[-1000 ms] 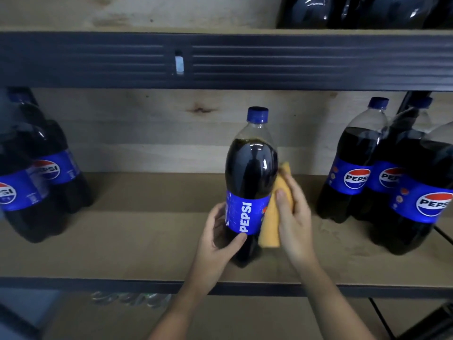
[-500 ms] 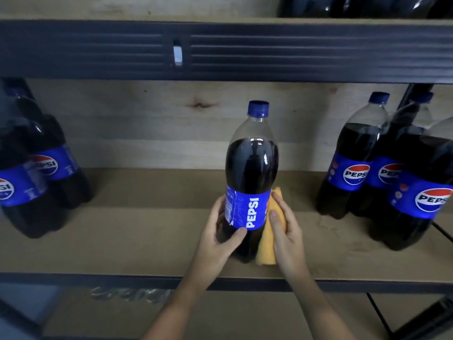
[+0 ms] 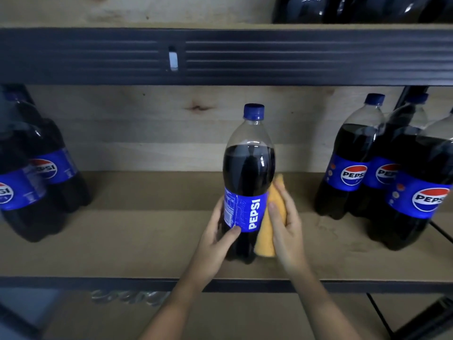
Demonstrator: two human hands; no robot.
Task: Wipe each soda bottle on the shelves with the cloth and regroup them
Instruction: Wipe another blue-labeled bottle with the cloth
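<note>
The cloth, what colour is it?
Orange-yellow. The cloth shows in the head view, pressed against the middle bottle by the right hand.

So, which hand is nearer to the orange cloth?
Right. The right hand presses the cloth against the bottle; the left hand grips the bottle's other side.

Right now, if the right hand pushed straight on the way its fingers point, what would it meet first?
Past the orange cloth the right hand already presses on the middle bottle, probably the wooden back panel; depth is unclear.
</note>
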